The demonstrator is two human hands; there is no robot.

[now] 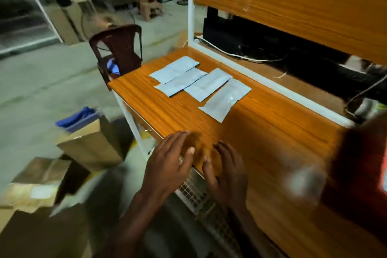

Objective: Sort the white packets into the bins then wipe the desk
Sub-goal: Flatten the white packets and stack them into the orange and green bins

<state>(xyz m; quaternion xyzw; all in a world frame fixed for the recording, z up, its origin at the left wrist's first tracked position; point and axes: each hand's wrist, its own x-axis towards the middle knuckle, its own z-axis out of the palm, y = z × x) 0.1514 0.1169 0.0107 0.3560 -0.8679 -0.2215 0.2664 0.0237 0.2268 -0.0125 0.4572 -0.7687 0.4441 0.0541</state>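
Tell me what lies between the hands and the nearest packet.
Head view: only bare desk between the hands and the nearest packet.

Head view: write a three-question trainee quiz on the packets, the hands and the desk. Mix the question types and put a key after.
1. True or false: four white packets lie on the orange desk.
2. Multiple choice: where are the left hand and the right hand?
A. Each grips a packet.
B. Both are at the desk's near edge, holding nothing.
C. Both rest on the dark chair.
3. Fill in: the packet nearest the hands lies ____ from both of them.

Key: 1 true. 2 B. 3 apart.
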